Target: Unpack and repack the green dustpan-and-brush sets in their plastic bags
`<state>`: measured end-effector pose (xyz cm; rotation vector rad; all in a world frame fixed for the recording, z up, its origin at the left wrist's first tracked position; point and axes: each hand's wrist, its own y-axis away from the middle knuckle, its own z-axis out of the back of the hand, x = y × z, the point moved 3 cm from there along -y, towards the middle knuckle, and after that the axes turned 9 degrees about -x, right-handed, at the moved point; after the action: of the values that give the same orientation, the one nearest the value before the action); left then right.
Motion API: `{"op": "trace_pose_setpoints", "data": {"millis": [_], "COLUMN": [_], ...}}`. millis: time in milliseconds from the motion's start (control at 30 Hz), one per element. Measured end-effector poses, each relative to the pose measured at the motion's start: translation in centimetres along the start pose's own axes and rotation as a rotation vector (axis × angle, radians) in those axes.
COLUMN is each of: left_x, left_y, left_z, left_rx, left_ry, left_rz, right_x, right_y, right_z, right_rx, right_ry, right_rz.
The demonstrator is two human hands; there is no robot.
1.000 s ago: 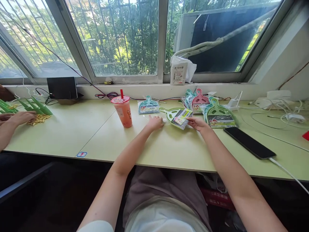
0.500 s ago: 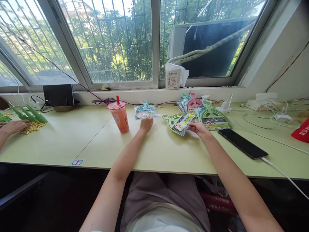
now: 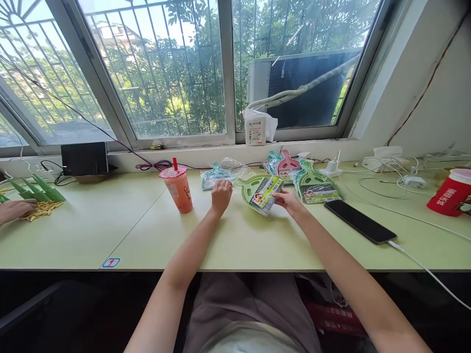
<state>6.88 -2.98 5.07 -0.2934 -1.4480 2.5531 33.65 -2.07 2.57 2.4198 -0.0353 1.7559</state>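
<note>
My right hand [image 3: 288,200] grips a small green dustpan-and-brush set [image 3: 252,188] by its wide end, near the yellow-green label. The set is tilted above the table, its handle pointing left. My left hand [image 3: 222,197] is closed on a clear plastic bag [image 3: 235,169], which puffs out behind the fingers, close to the set's handle. Just beyond that hand lies a bagged blue set [image 3: 213,175]. Further right are a bagged green set [image 3: 315,182] and a pink set [image 3: 289,163] with more blue-green pieces beside it.
A pink drink cup [image 3: 178,190] with a red straw stands left of my left arm. To the right lie a charging phone [image 3: 359,221], white cables and a red cup [image 3: 451,193]. At far left, another person's hand [image 3: 16,211] touches small yellowish pieces. A tablet [image 3: 84,159] stands behind.
My right hand has brought the green set slightly nearer and tilted it more upright. The clear bag at my left hand now stands up, fuller than before. The whole view has shifted somewhat.
</note>
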Motion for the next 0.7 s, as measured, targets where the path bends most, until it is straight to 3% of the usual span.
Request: {"op": "trace_pose_setpoints", "data": {"millis": [200,367,467,600,700], "left_x": [-0.3,-0.5,-1.3,-2.5,-3.0], "left_y": [0.2,0.1,0.0,0.2,0.4], "left_z": [0.1,0.5,0.5,0.4,0.7], "left_rx": [-0.08,-0.101,-0.052,0.01,-0.06], "left_ry": [0.063,0.193,0.264,0.385,0.452], "left_rz": [-0.014,0.008,-0.083,-0.18,-0.135], "right_x": [-0.1,-0.7,-1.1,-1.6,-1.7], "right_y": [-0.1,0.0,0.2,0.3,0.1], "right_z": [0.3,-0.7,-1.6,-2.1,-2.1], "right_rx": [-0.127,0.017,0.107,0.109,0.079], "right_ry": [-0.106,-0.038,-0.024,-0.032,-0.069], "right_rz": [0.107,0.08,0.117,0.182,0.206]}}
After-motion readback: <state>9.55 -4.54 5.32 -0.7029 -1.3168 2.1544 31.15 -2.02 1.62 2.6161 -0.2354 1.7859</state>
